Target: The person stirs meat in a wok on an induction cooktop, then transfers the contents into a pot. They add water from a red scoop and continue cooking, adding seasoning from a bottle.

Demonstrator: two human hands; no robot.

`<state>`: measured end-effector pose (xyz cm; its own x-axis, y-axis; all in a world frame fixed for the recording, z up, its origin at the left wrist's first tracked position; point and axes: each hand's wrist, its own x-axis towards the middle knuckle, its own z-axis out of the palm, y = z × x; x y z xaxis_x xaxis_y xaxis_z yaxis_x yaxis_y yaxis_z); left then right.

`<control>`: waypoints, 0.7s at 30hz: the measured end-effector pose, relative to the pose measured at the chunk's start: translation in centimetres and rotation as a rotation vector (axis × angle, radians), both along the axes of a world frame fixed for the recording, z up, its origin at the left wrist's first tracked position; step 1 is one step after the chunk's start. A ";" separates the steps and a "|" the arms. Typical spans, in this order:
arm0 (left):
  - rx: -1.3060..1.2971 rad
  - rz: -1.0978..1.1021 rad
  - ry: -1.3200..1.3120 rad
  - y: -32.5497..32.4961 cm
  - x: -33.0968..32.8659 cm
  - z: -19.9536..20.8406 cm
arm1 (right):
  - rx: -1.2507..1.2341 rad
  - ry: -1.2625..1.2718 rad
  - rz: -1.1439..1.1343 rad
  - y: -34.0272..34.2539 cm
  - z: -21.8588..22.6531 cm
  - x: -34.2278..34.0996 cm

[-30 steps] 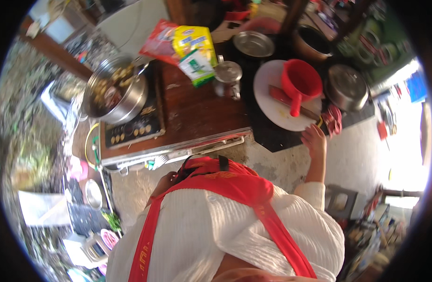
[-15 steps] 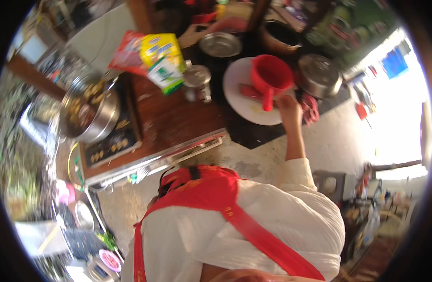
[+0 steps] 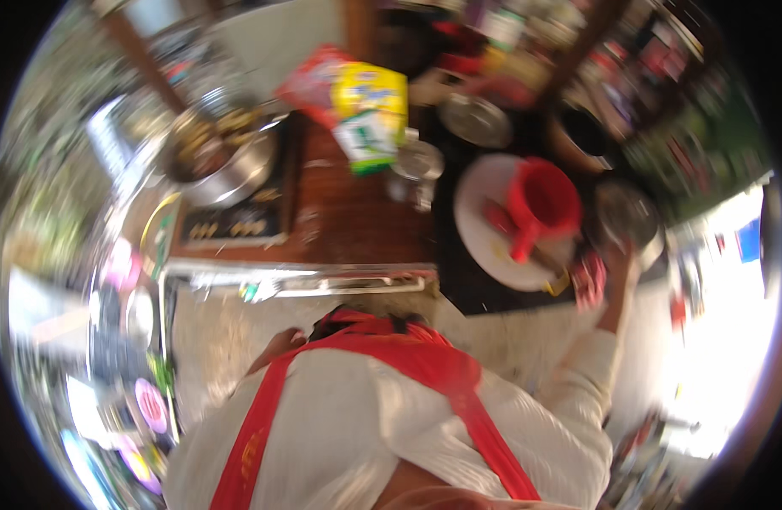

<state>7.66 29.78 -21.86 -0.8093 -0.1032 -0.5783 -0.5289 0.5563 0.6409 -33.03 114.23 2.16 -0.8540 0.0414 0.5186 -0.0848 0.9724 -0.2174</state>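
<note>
My right hand (image 3: 620,257) reaches to the near edge of a round metal pot (image 3: 626,212) on the black counter top at the right. Blur hides how its fingers lie against the pot. Beside it are a crumpled red-and-white cloth (image 3: 589,280) and a white plate (image 3: 480,229). A red plastic dipper (image 3: 551,197) stands on the plate, its handle toward me, with a reddish piece and a long dark object with a yellow end. My left hand (image 3: 286,342) hangs low by my red apron (image 3: 357,344), partly seen, its fingers not clear.
On the left, a steel pot (image 3: 229,178) of food sits on a stove (image 3: 238,225). Red, yellow and green packets (image 3: 370,102) and a metal jug (image 3: 418,166) stand on the brown table (image 3: 348,229). Behind the plate are a round lid (image 3: 476,119) and a dark pot (image 3: 582,132).
My right hand has moved from beside the plate over to the metal pot at the right. The view has shifted, and my left hand now shows.
</note>
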 end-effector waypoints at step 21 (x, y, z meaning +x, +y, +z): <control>-0.131 0.301 -0.204 23.9 5.1 5.0 | 0.455 -0.198 -0.165 17.7 0.9 -23.3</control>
<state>12.73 53.64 -16.82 -0.6010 -0.4023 -0.6906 -0.7905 0.4265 0.4395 -56.32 131.89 3.02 -0.9389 -0.0083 0.3442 0.0771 0.9693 0.2335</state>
